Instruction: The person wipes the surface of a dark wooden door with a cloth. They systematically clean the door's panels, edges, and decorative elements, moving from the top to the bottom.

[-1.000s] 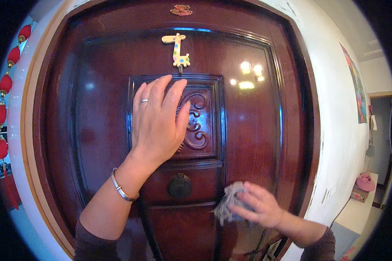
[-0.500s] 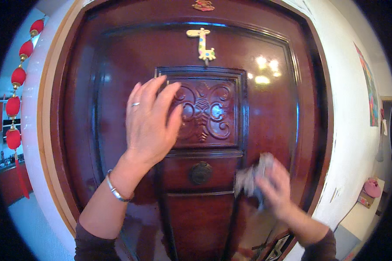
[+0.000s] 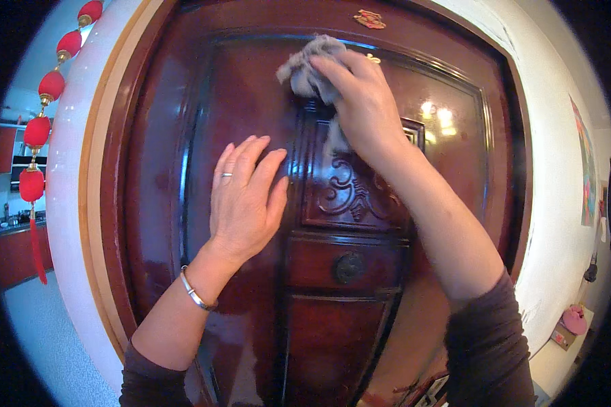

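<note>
One grey cloth at ten o'clock of the right hand, grasped by its fingers, left hand released, at the cloth's seven o'clock

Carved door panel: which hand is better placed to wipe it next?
Probably the right hand: it grips the grey cloth near the top edge of the carved panel. The left hand, left of the panel, shows no cloth.

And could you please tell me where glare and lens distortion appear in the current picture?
In the head view, bright glare spots shine on the glossy door, upper right; also in the head view, the tan door trim bows outward, near the black fisheye border.
</note>
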Tool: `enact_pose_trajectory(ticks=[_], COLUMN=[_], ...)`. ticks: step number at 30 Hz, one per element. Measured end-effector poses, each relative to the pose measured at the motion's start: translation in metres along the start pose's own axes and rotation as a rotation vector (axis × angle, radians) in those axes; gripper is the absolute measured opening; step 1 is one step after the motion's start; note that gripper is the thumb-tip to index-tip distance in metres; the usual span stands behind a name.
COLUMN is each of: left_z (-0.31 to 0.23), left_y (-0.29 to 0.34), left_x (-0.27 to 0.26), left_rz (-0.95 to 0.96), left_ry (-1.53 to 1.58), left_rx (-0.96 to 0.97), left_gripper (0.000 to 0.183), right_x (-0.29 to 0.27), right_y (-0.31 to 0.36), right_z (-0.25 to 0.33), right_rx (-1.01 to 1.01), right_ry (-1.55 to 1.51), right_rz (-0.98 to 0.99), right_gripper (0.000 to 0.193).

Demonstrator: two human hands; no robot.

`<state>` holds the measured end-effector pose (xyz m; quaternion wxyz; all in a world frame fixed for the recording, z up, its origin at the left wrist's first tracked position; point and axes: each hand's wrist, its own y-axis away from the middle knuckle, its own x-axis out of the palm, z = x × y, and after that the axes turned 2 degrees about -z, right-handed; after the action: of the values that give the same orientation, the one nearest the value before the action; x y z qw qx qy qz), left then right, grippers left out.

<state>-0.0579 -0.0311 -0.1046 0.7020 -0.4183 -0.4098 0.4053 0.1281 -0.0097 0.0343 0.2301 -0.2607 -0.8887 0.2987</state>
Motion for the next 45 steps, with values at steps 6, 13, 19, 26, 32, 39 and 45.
enact_pose_trajectory(ticks=[6,13,19,26,32,39,45], left_z=[0.010,0.021,0.051,0.051,0.080,0.086,0.101], left_y=[0.007,0.035,0.034,0.045,0.059,0.068,0.075], left_x=[-0.003,-0.029,-0.051,-0.043,-0.070,-0.090,-0.091], left_rz=[-0.105,-0.096,-0.081,-0.057,-0.332,-0.181,-0.162], left_ry=[0.099,0.044,-0.127,-0.050,-0.011,-0.194,-0.319], left_rx=[0.018,0.001,-0.095,-0.113,-0.223,-0.270,-0.274], left_gripper=[0.033,0.026,0.028,0.032,0.036,0.027,0.034], right_x=[0.014,-0.022,0.047,0.108,0.090,0.103,0.150], right_y=[0.008,0.051,-0.038,-0.081,-0.005,-0.019,-0.098], right_z=[0.054,0.091,0.021,0.000,0.143,0.114,0.056], right_rx=[0.071,-0.196,-0.045,0.049,-0.342,-0.438,0.000], right_ry=[0.217,-0.010,0.237,0.123,-0.388,-0.324,0.017], right_rz=[0.237,0.350,0.193,0.166,0.160,0.196,0.149], right_gripper=[0.037,0.043,0.029,0.033,0.021,0.020,0.026])
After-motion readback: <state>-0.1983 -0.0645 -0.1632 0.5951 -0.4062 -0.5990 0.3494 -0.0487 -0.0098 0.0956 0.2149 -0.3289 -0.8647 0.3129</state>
